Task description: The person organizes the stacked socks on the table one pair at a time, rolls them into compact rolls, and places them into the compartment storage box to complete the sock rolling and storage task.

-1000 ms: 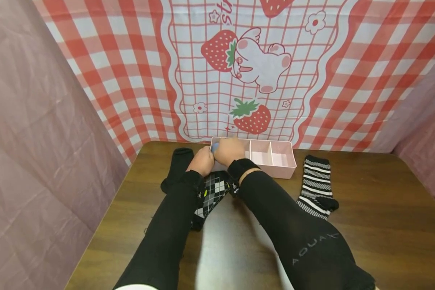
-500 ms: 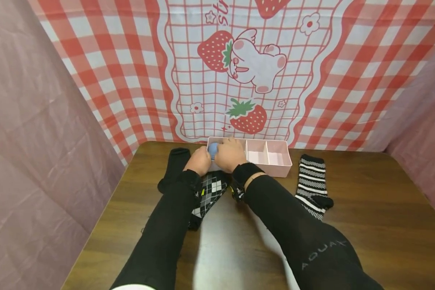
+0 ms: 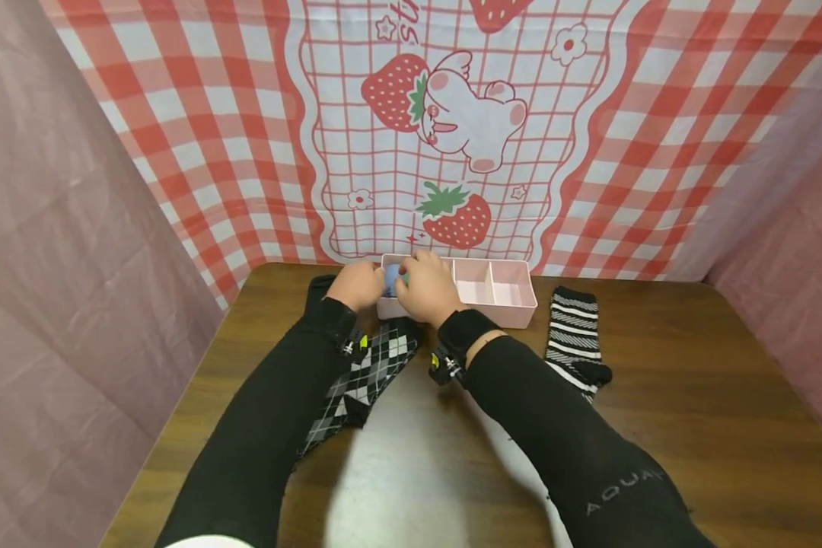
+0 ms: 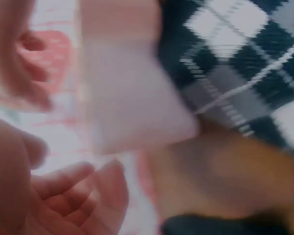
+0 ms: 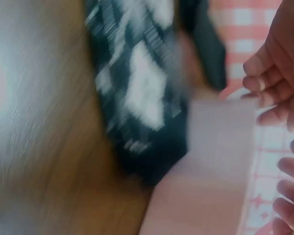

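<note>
A pink divided box (image 3: 503, 316) stands at the table's back edge. In its left end lie a rounded blue bundle (image 3: 392, 281) and, partly covered, a bit of green; their kind is unclear. My left hand (image 3: 358, 285) is just beyond the box's left end; in the left wrist view its fingers (image 4: 78, 196) are loosely bent around nothing. Over the box's left part, my right hand (image 3: 428, 288) hovers or rests beside the blue bundle, its fingers (image 5: 289, 191) relaxed in the right wrist view. Below the box lies an argyle sock (image 3: 377, 369), partly under my left forearm.
A plain black sock (image 3: 317, 289) lies left, mostly hidden by my left hand and sleeve. To the right is a striped black and white sock (image 3: 574, 327). A checked strawberry cloth (image 3: 452, 137) hangs behind the brown table (image 3: 692, 396).
My left hand has moved left, away from the blue bundle and over the black sock. My right hand stays at the box, and more of the blue and green shows. The view shifts slightly.
</note>
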Motion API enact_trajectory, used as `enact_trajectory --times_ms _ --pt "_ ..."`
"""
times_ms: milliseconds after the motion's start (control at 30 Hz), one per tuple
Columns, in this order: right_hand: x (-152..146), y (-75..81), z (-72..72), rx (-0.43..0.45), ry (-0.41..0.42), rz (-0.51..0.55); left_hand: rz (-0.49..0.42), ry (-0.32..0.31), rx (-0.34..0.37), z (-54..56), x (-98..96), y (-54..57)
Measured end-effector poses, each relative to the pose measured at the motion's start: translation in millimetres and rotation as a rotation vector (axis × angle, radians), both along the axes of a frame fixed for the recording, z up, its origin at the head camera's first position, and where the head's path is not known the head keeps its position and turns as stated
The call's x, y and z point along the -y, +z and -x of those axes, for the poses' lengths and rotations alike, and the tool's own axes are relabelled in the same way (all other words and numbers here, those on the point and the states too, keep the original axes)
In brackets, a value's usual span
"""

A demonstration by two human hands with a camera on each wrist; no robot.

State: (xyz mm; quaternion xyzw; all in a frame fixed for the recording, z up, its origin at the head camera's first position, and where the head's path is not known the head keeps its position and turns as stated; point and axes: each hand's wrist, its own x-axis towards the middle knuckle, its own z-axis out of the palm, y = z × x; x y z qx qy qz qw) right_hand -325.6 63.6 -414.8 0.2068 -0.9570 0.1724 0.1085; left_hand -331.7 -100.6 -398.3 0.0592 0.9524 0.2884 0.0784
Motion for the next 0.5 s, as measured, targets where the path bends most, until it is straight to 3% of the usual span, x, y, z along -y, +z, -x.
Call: enact_trajectory --times_ms 100,167,300,500 --pt "-0.1 12.9 -10.4 0.03 0.013 0.09 -0.048 -0.028 -0.033 -11.0 5.6 18.6" --pt "0.1 19.0 -19.1 0.06 0.026 0.156 -0.093 -0.041 -0.05 -21.0 6.9 24.7" --pt "0.9 21.7 -39.7 0.087 0.051 0.265 -0.157 -0.089 -0.093 -47.0 7.3 23.1" --pt "-0.3 10.0 -72.1 0.12 0.065 0.344 -0.203 -0.157 -0.155 -100.3 12.7 20.2"
